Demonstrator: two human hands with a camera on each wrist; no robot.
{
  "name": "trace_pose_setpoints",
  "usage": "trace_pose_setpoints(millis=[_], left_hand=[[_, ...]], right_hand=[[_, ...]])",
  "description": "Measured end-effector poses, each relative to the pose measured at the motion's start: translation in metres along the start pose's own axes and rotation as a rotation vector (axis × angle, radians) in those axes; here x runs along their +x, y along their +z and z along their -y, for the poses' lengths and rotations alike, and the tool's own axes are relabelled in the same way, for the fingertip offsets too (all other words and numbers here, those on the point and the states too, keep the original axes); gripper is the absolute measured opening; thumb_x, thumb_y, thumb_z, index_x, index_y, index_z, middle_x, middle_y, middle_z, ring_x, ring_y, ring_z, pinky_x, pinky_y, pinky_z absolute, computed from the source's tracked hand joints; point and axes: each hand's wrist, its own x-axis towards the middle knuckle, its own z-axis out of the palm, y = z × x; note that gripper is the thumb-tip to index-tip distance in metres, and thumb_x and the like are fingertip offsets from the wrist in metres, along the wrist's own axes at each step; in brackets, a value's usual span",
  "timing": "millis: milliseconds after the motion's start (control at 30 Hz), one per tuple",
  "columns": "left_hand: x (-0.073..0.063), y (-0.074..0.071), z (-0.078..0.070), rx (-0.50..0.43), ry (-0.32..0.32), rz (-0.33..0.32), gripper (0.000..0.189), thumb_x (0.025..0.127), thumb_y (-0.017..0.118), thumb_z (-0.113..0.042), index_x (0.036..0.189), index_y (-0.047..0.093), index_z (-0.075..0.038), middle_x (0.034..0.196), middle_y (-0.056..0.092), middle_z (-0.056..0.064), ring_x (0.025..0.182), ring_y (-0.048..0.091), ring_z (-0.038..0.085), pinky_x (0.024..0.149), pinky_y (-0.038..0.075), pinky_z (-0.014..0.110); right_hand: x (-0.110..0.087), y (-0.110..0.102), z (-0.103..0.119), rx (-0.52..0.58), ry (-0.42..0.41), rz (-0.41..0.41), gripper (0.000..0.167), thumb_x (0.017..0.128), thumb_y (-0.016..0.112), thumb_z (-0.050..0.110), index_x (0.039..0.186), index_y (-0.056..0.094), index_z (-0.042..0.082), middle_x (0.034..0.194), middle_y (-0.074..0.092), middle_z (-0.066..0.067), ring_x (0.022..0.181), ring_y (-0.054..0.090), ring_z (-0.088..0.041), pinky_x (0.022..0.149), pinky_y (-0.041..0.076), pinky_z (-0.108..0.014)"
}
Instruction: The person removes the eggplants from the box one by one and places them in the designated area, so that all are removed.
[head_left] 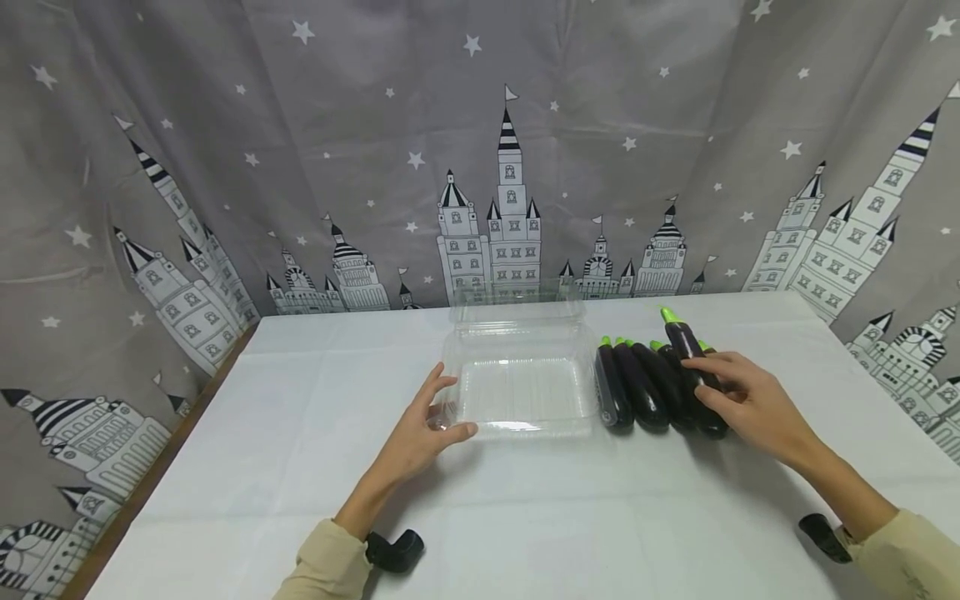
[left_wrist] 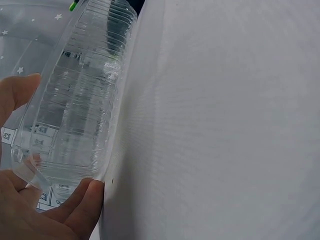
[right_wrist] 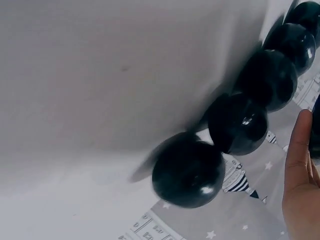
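Note:
A dark purple eggplant (head_left: 683, 339) with a bright green stem end is gripped by my right hand (head_left: 750, 400), thumb on its near side and fingers across its top. It leans over a row of several eggplants (head_left: 640, 387) lying side by side; their rounded ends (right_wrist: 188, 172) show in the right wrist view. To their left stands a clear plastic container (head_left: 525, 392), its hinged lid (head_left: 517, 312) raised at the back. At the container's left side is my left hand (head_left: 420, 425), fingers and thumb spread, fingertips (left_wrist: 90, 197) right at its lower corner in the left wrist view.
A white cloth (head_left: 225, 467) covers the table, with a brown wooden edge (head_left: 150, 467) along its left side. Behind hangs a grey curtain (head_left: 360, 108) printed with castles and stars. Black wrist-worn devices (head_left: 395, 552) sit by both cuffs.

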Motion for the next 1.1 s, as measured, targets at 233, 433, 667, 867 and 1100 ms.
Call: trace_pose_setpoints(millis=[233, 433, 667, 867, 1100], left_hand=[[-0.001, -0.001, 0.001, -0.011, -0.006, 0.006, 0.078, 0.082, 0.079, -0.025, 0.147, 0.04, -0.007, 0.165, 0.009, 0.001, 0.136, 0.037, 0.044, 0.1, 0.042, 0.056], [-0.002, -0.001, 0.001, -0.004, -0.001, 0.004, 0.079, 0.082, 0.079, -0.026, 0.147, 0.04, -0.007, 0.165, 0.009, 0.001, 0.136, 0.037, 0.044, 0.1, 0.042, 0.056], [-0.002, -0.001, 0.002, -0.009, 0.002, 0.005, 0.079, 0.082, 0.08, -0.025, 0.147, 0.04, -0.006, 0.165, 0.009, 0.001, 0.136, 0.037, 0.044, 0.101, 0.041, 0.057], [-0.002, -0.001, 0.002, -0.013, -0.001, 0.002, 0.079, 0.081, 0.08, -0.025, 0.147, 0.04, -0.006, 0.165, 0.009, 0.001, 0.136, 0.038, 0.043, 0.1, 0.042, 0.056], [-0.002, -0.001, 0.002, -0.016, 0.001, 0.001, 0.078, 0.081, 0.08, -0.025, 0.147, 0.04, -0.006, 0.165, 0.009, 0.0, 0.136, 0.037, 0.043, 0.1, 0.042, 0.056]], right_hand=[[-0.006, -0.01, -0.009, 0.002, 0.002, -0.009, 0.034, 0.088, 0.068, 0.0, 0.122, 0.069, 0.004, 0.118, 0.061, -0.012, 0.096, 0.051, 0.003, 0.073, 0.042, -0.01], [-0.012, -0.02, -0.012, -0.005, 0.046, -0.003, 0.033, 0.091, 0.066, 0.003, 0.123, 0.068, 0.006, 0.121, 0.057, 0.002, 0.105, 0.047, 0.007, 0.076, 0.042, -0.007], [-0.016, -0.032, -0.021, -0.048, 0.078, -0.009, 0.033, 0.092, 0.066, 0.007, 0.125, 0.068, 0.007, 0.122, 0.049, 0.02, 0.107, 0.042, 0.009, 0.074, 0.04, -0.008], [-0.018, -0.043, -0.034, -0.093, 0.112, -0.034, 0.033, 0.091, 0.065, 0.006, 0.125, 0.067, 0.005, 0.125, 0.053, 0.005, 0.104, 0.04, 0.012, 0.072, 0.038, -0.008], [-0.019, -0.056, -0.05, -0.146, 0.167, -0.061, 0.034, 0.091, 0.062, 0.003, 0.125, 0.063, -0.002, 0.127, 0.051, -0.027, 0.099, 0.035, 0.01, 0.067, 0.036, -0.005]])
